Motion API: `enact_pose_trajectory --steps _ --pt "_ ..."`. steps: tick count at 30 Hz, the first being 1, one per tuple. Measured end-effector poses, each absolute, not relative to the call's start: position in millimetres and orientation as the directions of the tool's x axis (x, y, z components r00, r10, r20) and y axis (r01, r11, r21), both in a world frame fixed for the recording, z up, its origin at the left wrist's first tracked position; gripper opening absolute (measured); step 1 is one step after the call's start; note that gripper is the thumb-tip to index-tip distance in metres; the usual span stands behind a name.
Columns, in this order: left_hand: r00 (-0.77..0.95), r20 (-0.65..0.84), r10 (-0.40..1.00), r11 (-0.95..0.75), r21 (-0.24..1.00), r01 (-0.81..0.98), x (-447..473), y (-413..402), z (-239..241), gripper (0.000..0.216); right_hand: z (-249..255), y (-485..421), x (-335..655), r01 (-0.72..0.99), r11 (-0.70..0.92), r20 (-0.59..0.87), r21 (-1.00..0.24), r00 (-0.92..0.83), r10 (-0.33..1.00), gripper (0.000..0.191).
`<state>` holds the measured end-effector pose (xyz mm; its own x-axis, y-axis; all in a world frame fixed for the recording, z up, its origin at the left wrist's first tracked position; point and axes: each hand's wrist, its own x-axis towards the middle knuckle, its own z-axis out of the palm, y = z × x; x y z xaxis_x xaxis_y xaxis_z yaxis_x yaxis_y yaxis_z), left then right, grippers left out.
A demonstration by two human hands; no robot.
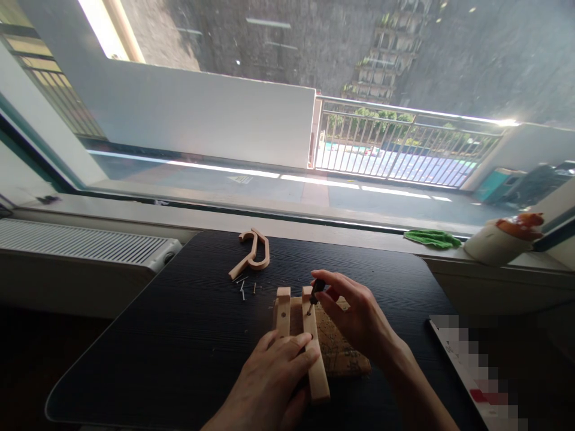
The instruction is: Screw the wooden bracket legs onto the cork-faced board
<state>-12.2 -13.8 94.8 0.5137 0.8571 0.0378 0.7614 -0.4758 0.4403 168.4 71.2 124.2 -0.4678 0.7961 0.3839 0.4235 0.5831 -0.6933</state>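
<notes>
My right hand [362, 308] pinches the dark handle of a small screwdriver [317, 290]. The tool stands nearly upright, its tip at a screw hole in the right-hand wooden bar [318, 380]. My left hand [277, 372] presses down on this bar, fingers curled over it and its thumb side partly hidden. Beside it lies a second wooden bar [283, 310] with a dark round spot near its upper end; the lower part is under my left hand. Both bars rest on a brown, cork-like block [344, 350] with dark markings.
Two curved wooden hooks [258, 254] lie toward the table's far edge, with several loose screws [243, 290] near them. The dark table [157, 335] meets a windowsill holding a green cloth [432, 238] and a pale pot [496, 242]. A white radiator [90, 245] stands left.
</notes>
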Motion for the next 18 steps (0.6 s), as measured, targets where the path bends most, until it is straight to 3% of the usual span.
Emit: enact_pose_trajectory --steps 8,18 --pt "0.511 0.04 0.858 -0.469 0.465 0.751 -12.1 -14.2 93.9 0.054 127.0 72.1 168.4 0.386 0.633 0.432 -0.671 -0.491 0.757 0.03" --pt "0.502 0.031 0.865 -0.457 0.464 0.759 -13.1 -14.7 89.4 0.054 125.1 72.0 166.9 0.46 0.546 0.388 -0.7 -0.397 0.832 0.02"
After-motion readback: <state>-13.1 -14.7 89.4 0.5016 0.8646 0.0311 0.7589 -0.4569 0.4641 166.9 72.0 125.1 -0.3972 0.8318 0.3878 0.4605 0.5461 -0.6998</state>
